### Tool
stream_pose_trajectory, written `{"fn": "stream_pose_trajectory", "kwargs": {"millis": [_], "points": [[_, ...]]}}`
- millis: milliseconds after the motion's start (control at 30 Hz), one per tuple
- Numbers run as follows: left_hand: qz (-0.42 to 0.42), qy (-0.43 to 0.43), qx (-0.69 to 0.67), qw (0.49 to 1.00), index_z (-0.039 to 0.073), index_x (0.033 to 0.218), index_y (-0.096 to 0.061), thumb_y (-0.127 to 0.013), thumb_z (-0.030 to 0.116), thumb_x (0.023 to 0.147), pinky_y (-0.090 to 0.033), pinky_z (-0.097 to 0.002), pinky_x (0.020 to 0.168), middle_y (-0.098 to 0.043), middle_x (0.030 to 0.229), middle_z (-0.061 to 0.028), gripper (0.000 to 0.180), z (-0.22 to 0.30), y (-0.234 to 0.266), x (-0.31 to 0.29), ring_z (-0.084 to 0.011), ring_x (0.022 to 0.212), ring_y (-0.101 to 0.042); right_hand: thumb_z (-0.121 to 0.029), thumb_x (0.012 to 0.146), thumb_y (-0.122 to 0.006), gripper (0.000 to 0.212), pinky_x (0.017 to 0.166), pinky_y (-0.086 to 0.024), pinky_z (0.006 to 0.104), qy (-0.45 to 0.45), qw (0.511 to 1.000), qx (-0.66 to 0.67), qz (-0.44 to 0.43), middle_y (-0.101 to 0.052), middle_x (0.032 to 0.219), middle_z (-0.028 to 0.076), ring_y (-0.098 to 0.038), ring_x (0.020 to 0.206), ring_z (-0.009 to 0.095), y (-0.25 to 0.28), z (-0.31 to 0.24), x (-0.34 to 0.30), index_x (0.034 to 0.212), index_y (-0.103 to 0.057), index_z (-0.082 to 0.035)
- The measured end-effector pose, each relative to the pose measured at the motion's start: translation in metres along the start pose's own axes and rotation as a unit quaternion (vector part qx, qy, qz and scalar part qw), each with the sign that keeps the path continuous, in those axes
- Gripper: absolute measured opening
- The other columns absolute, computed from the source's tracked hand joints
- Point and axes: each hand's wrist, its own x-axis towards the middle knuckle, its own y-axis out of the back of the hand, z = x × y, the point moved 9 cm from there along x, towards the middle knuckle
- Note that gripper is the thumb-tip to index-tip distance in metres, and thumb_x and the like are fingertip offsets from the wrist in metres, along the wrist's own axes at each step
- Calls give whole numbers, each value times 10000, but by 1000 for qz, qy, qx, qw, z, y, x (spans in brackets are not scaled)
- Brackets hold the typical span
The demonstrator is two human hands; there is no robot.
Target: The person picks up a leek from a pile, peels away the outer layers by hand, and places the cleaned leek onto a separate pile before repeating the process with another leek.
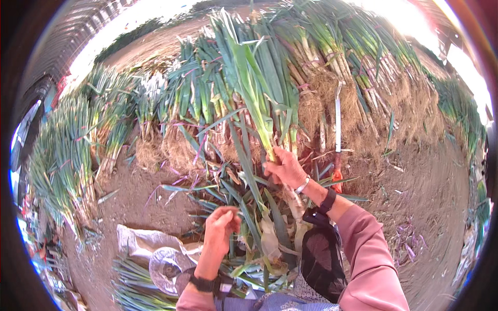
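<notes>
Fingers of the right hand wrapped tight around the pale stalk of a leek, held upright with green leaves fanning up and away from the grip and roots trailing below it toward the lap. Fingers of the left hand pinched narrow on a thin strip of outer leaf, running from the pinch up toward the stalk just beside the other grip. Bracelet and dark band on the right wrist, pink sleeve behind them; dark band on the left wrist too. Directly beneath both sets of fingers, a scatter of stripped leaves and pale husks on the brown soil. Beyond the fingertips, stacked bundled leeks with matted roots facing this way. Just right of the right hand's fingers, a knife with an orange handle, standing blade up against those roots. Far left of the left fingers, another row of leeks lying on the ground. Below the left hand, near the wrist, a crumpled light sack.
</notes>
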Motion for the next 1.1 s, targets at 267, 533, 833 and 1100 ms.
{"fn": "stream_pose_trajectory", "kwargs": {"millis": [267, 533, 833, 1100], "points": [[-83, -146, -68, 983, -1, 1108, -569, -571, 209, 919, -504, -291, 608, -658, 958, -133, 282, 51, -30, -20, -156, 701, -618, -224, 766, -682, 268, 591, -444, 430, 155, 913, -372, 61, -584, 690, 170, -600, 690, 373, -45, -84, -88, 933, -540, -70], [-125, -165, -191, 960, -2, 989, -627, -598, 83, 865, -561, -352, 629, -672, 867, -125, 153, 52, -7, -41, -208, 694, -671, -227, 773, -697, 296, 615, -468, 400, 189, 918, -348, 11, -614, 758, 142, -617, 722, 344, -104, -79, -148, 991, -568, -75], [-169, -131, -180, 960, -12, 1033, -618, -604, 73, 763, -542, -354, 678, -663, 886, -113, 284, 40, -10, -41, -211, 723, -645, -162, 748, -718, 304, 664, -475, 368, 207, 929, -301, 65, -593, 913, 111, -607, 778, 317, -107, -71, -169, 1016, -605, -72], [-160, -107, -169, 967, -38, 1004, -608, -584, 69, 709, -541, -343, 615, -660, 833, -139, 314, 38, -19, -34, -220, 671, -638, -17, 746, -703, 263, 676, -448, 252, 196, 953, -206, 105, -583, 829, 60, -556, 737, 128, -95, -64, -171, 990, -604, -11]]}}
